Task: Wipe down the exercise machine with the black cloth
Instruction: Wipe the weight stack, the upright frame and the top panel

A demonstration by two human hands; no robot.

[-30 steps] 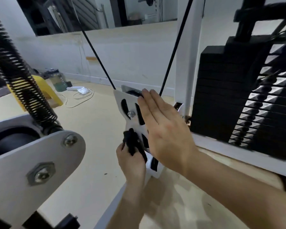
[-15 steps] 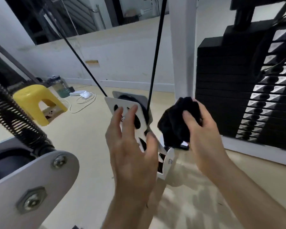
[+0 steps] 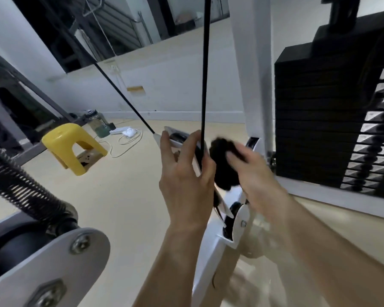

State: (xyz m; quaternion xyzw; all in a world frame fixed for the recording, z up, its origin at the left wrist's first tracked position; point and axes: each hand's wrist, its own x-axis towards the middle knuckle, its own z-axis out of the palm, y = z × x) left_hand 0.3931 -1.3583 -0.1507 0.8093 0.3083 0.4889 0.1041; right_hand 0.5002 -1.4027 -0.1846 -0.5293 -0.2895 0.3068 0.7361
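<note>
The left hand (image 3: 186, 173) grips the white pulley bracket (image 3: 242, 216); the right hand (image 3: 253, 173) clutches the black cloth (image 3: 222, 165), soft, light, best held bunched.

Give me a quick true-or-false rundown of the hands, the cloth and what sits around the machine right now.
1. The right hand holds the black cloth. True.
2. The left hand hangs free and touches nothing. False: its fingers are curled round the white pulley bracket.
3. A yellow stool stands on the floor to the left of the hands. True.
4. The weight stack is at the left edge of the view. False: it is on the right, behind the right hand; a coiled spring is at the left edge.
5. A black cable runs upward from the bracket. True.
</note>
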